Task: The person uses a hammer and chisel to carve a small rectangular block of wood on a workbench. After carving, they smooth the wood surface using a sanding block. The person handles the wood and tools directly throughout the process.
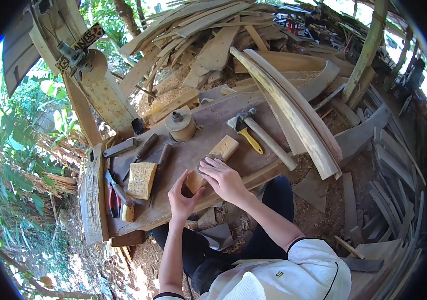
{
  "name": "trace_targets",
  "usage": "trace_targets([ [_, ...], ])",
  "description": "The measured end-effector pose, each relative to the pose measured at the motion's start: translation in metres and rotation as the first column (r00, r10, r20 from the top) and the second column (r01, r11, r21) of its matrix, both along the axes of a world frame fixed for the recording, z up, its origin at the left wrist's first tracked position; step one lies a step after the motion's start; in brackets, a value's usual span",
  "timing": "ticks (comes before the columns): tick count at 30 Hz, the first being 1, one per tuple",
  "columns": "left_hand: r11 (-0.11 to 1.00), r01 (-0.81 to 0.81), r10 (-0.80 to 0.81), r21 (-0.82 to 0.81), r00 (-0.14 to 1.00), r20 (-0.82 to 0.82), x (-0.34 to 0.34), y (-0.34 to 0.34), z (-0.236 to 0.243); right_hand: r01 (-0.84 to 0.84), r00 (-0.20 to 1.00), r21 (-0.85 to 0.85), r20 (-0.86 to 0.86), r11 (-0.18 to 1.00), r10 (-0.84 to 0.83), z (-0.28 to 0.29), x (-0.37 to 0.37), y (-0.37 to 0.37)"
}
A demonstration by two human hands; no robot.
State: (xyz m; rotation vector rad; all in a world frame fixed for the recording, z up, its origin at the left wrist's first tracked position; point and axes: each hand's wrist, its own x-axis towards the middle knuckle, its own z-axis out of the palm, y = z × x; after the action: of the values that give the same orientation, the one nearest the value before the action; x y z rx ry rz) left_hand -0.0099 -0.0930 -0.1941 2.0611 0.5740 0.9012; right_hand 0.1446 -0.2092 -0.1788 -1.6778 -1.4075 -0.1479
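A pale rectangular wooden block [225, 147] lies slantwise at the front edge of the workbench. My left hand [183, 196] grips its near end, thumb and fingers curved round the wood. On the block's upper face, my right hand [220, 176] presses a small brownish pad [202, 165] with its fingers together. The pad is mostly covered by those fingers, so its exact kind is unclear. To the left of my hands lies a yellowish carved wooden piece [142, 180]. A yellow-handled brush [250, 140] and a hammer [269, 142] with a wooden handle rest to the right.
The wooden workbench [213, 119] also carries a round wooden pot [180, 126], wood-handled tools [146, 147] and red-handled pliers [115, 202]. Long curved planks [293, 112] lean over its right end. Stacked boards [208, 30] rise behind, and a post [98, 100] stands at the back left.
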Motion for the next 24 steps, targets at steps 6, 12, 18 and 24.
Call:
trace_targets([
  [6,1.000,0.001,-0.001,-0.003,1.000,-0.006,0.000,-0.001,0.002,0.005,1.000,0.012,-0.016,1.000,-0.005,-0.001,-0.001,0.000],
  [12,1.000,0.008,-0.009,-0.014,1.000,-0.029,-0.001,-0.001,0.000,0.012,1.000,0.010,-0.001,1.000,-0.012,-0.002,-0.001,0.000],
  [18,1.000,0.012,-0.012,-0.007,1.000,0.013,0.000,0.001,-0.003,0.025,1.000,-0.009,-0.002,1.000,-0.025,0.000,0.017,0.000],
  [24,0.999,-0.007,0.006,-0.032,1.000,-0.006,-0.001,0.001,-0.004,0.147,0.983,-0.009,0.111,0.989,-0.145,0.005,0.016,0.001],
])
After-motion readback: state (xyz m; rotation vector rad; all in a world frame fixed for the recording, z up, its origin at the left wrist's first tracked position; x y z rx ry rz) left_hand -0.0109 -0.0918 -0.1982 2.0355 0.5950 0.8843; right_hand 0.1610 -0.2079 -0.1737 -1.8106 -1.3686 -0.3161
